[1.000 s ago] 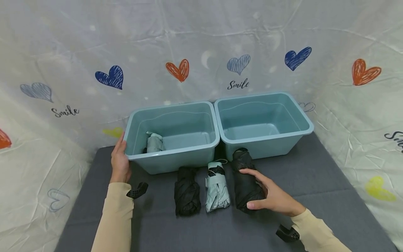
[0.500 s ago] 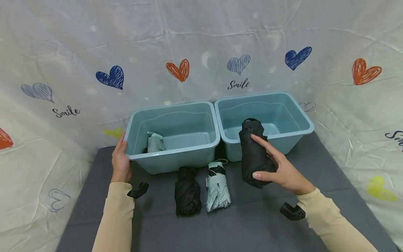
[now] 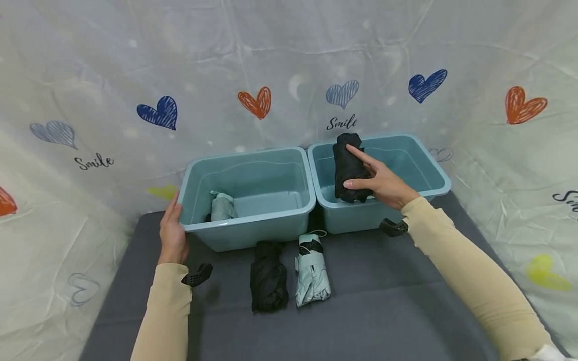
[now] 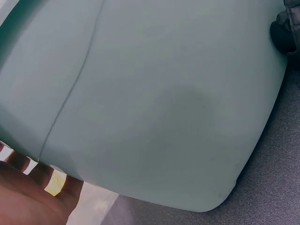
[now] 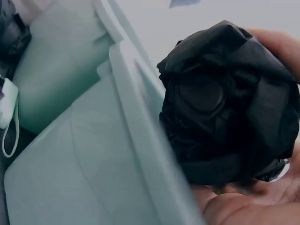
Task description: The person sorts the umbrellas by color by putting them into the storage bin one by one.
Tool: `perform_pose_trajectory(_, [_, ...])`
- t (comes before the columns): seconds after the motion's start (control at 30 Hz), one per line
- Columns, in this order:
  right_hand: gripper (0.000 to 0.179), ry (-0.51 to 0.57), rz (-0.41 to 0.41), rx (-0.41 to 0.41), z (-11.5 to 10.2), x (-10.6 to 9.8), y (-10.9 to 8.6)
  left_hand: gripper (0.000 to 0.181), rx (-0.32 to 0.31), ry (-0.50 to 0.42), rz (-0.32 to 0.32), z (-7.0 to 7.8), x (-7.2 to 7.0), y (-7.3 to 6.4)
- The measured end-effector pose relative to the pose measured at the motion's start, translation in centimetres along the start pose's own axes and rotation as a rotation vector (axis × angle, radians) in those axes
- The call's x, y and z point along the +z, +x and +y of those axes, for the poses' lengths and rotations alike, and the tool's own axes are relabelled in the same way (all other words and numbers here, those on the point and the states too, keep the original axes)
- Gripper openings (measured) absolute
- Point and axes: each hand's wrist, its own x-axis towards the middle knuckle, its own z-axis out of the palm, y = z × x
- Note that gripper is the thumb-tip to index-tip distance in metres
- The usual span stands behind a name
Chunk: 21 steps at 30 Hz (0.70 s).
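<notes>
My right hand (image 3: 385, 184) grips a black folded umbrella (image 3: 346, 168) over the right blue bin (image 3: 361, 218). Its thumb lies on the near side and the fingers on the far side. The right wrist view shows this umbrella's end close up, beyond the bin's rim (image 5: 140, 103). My left hand (image 3: 171, 234) rests with extended fingers against the outer end of the left blue bin (image 3: 257, 234); in the left wrist view its fingers (image 4: 41, 174) partly disappear behind the bin wall. Inside that bin lies a pale green folded umbrella (image 3: 222, 206), partly hidden by the front wall.
On the dark grey table (image 3: 352, 321), in front of the bins, lie another black folded umbrella (image 3: 269, 278) and a pale green one (image 3: 312, 273) with a wrist loop. Both bins stand side by side against a light cloth backdrop (image 3: 289, 60) printed with hearts.
My right hand has lifted the black umbrella off the table and carried it up and away, over the right bin. The left hand has stayed at the left bin.
</notes>
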Motion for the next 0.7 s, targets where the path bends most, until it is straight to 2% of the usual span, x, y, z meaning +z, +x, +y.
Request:
perform_pose_trajectory(0.1, [0.089, -0.039, 0.016, 0.044, 0.5, 0.2, 1.7, 0.049, 0.001, 0.005, -0.007, 0.2, -0.1, -0.1])
perform_pose_trajectory(0.23, [0.091, -0.158, 0.038, 0.082, 0.6, 0.6, 3.3, 0.049, -0.002, 0.009, -0.005, 0.3, -0.2, 0.0])
perform_pose_trajectory(0.37, [0.094, -0.206, 0.008, 0.112, 0.7, 0.8, 4.7, 0.049, -0.002, 0.008, 0.005, 0.4, -0.2, 0.1])
perform_pose_trajectory(0.7, [0.099, -0.278, -0.046, 0.254, 2.0, 0.9, 6.1, 0.049, -0.002, 0.039, 0.011, 0.2, -0.1, -0.3])
